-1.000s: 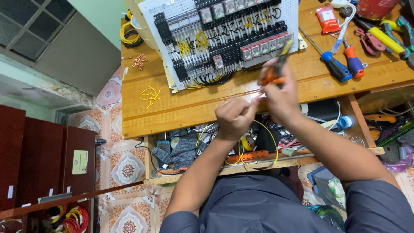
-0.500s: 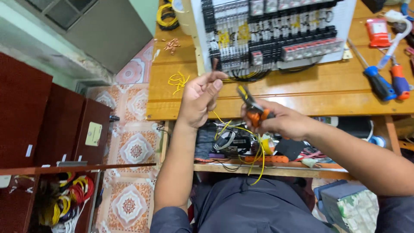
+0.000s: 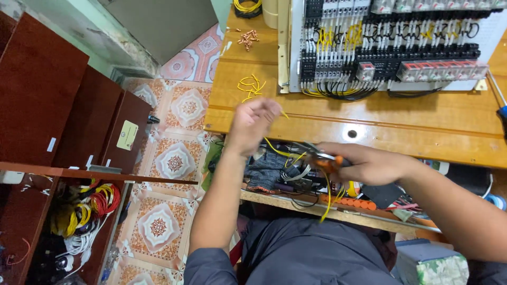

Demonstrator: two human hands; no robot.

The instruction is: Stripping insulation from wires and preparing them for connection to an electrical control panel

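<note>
Left hand (image 3: 252,122) is raised over the front edge of the wooden bench (image 3: 369,129), fingers curled together and pinching the end of a thin yellow wire (image 3: 274,148); motion blur hides the exact grip. The wire runs from that hand down and right toward the right hand (image 3: 364,164), then hangs below it over the lower shelf. Right hand sits lower, just below the bench edge, closed around orange-handled pliers (image 3: 319,158); the metal tip points left toward the left hand, and I cannot tell whether the tip is on the wire. Both hands are near each other but apart. On the bench behind them lies a white wiring panel (image 3: 391,47) packed with rows of black and grey terminal blocks and relays, with black and yellow wiring looped along its lower edge. Left of the panel: a small pile of cut yellow wire pieces (image 3: 251,86), farther back a scatter of copper-coloured bits (image 3: 247,37) and a yellow wire coil (image 3: 247,6). The shelf (image 3: 296,203) under the bench holds a tangle of wires and tools. Far left, a dark red cabinet (image 3: 58,100) with red, yellow and white wire coils (image 3: 87,208) inside its open compartment. Patterned tile floor (image 3: 174,158) between cabinet and bench.
</note>
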